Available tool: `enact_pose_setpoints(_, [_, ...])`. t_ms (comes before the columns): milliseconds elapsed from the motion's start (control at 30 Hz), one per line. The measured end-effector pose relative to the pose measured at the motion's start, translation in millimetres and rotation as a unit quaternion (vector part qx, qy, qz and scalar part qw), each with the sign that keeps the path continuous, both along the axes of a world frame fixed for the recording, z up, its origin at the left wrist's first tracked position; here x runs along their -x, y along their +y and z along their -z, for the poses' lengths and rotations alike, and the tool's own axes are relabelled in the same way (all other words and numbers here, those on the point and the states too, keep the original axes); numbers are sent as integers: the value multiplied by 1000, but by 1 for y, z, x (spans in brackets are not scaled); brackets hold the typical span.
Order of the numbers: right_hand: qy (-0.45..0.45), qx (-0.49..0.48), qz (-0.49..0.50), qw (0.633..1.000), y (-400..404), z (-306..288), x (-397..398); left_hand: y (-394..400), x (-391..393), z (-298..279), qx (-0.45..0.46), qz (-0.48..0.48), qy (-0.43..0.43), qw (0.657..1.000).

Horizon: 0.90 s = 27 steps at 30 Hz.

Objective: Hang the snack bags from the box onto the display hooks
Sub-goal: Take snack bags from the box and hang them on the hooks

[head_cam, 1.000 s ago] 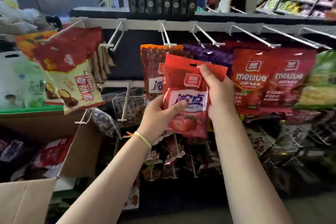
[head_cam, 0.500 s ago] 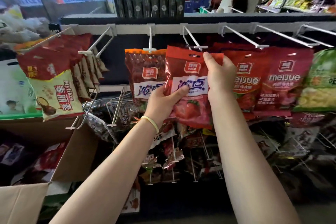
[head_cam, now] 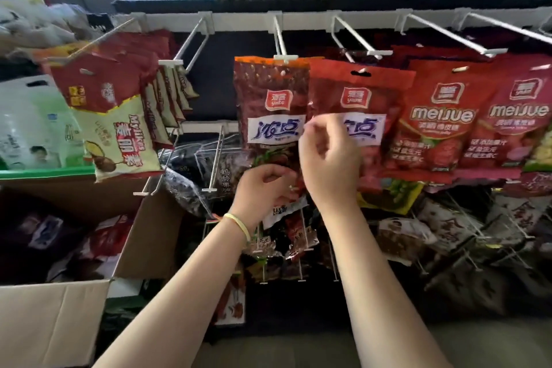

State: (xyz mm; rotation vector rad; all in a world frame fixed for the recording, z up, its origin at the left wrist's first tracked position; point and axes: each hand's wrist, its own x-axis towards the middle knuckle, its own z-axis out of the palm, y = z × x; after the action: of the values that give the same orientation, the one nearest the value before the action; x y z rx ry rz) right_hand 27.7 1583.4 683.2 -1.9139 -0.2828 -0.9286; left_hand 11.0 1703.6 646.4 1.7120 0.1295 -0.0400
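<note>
Leftmost, I see the open cardboard box [head_cam: 53,323] with bags inside. My left hand [head_cam: 265,188] hangs loosely curled, holding nothing, below the dark red snack bag [head_cam: 270,104]. My right hand [head_cam: 328,161], fingers loose and blurred, grips nothing in front of the red strawberry bag [head_cam: 361,89], which hangs on its white hook [head_cam: 355,42].

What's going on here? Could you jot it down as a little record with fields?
place: shop snack display with white hooks
just hung: red strawberry bag, on a hook
neighbour: dark red bag, to its left
left hand: loosely curled, holding nothing clearly
right hand: loosely curled before the red bag, blurred
supply: cardboard box, lower left, bags inside
</note>
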Motion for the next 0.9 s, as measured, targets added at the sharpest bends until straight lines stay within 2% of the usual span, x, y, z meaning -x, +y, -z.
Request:
enact_pose_setpoints(67, [172,37,-150,973,31,15,9,36,13,16,1,-15,26,1000])
enact_pose_setpoints(133, [306,61,-248,917,67,31,13,80,29,33,-9,-39,41,998])
enact_pose_setpoints(300, [429,51,-356,829,174,63,27,205,82,67,-3,-157,37,987])
enact_pose_setpoints(367, [466,57,-382,796,228,73,37,265,101,84,-49,-249,16,967])
enact_pose_setpoints(400, [481,63,-393,781,257,80,42,297,111,95,-104,-289,9,952])
enact_pose_setpoints(467, [502,73,-408,759,314,98,52,357,131,114,-226,-338,30,913])
enact_pose_setpoints(567, [524,82,-404,745,396,129,62,439,154,136,-350,-352,68,865])
enact_pose_setpoints(667, [570,77,-360,734,469,170,65,507,163,164,-437,-289,84,848])
enact_pose_setpoints(767, [620,139,-304,710,521,210,61,541,170,192,-517,-223,94,821])
enact_pose_setpoints(833, [654,230,-281,664,539,225,55,544,172,203,-540,-219,58,811])
enact_pose_setpoints(900, [683,321,-269,598,548,229,48,543,172,213,-546,-246,10,801])
